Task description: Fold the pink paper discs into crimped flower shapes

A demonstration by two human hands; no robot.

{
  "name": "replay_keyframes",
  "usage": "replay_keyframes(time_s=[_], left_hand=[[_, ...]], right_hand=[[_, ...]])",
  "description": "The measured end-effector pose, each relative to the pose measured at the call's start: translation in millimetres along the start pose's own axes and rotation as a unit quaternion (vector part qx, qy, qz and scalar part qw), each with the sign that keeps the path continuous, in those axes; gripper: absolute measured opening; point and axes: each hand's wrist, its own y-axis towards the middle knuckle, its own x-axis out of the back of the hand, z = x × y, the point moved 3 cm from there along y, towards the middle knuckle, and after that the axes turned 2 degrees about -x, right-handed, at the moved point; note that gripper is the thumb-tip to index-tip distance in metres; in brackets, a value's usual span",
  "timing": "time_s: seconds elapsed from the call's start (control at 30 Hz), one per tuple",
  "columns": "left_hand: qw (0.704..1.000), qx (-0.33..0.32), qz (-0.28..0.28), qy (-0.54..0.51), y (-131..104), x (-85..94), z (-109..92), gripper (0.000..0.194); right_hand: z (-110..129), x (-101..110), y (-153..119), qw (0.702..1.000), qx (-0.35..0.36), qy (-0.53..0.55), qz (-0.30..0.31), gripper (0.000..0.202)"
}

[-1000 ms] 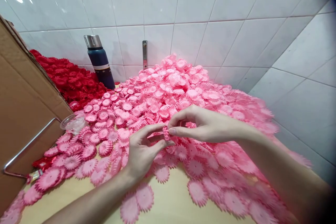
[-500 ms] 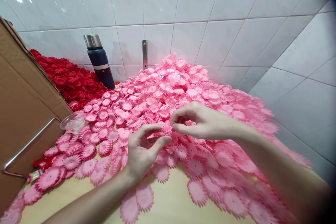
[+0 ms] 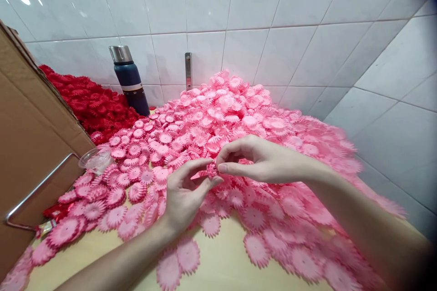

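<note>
Between my two hands is a small pink petal piece (image 3: 212, 169) with a fringed edge. My left hand (image 3: 186, 191) holds it from the left, thumb below and fingers above. From the right, my right hand (image 3: 254, 159) pinches at the piece with thumb and forefinger; its other fingers are curled. The fingertips partly hide the piece. Behind and beneath the hands spreads a large heap of pink scalloped petal discs (image 3: 225, 104), each with a toothed rim.
A dark blue bottle (image 3: 131, 82) with a steel cap stands at the back left, beside a red petal heap (image 3: 99, 104). A clear plastic cup (image 3: 95, 160), a bent metal rod (image 3: 41, 188) and a cardboard box (image 3: 37, 145) are on the left. White tiled walls (image 3: 259, 0) rise behind.
My right hand has moved slightly left, bringing its fingertips onto the small pink piece. The left hand has barely moved.
</note>
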Motion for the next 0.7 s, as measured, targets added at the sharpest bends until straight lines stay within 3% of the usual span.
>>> replay_keyframes(time_s=[0.33, 0.7], left_hand=[[1.0, 0.002, 0.008, -0.01, -0.1, -1.1, -0.7, 0.03], [0.999, 0.007, 0.019, -0.036, -0.7, -2.8, -1.9, 0.032]], right_hand=[[-2.1, -2.7, 3.4, 0.998, 0.026, 0.051, 0.0, 0.014], [-2.0, -2.0, 3.2, 0.998, 0.048, 0.033, -0.037, 0.017]])
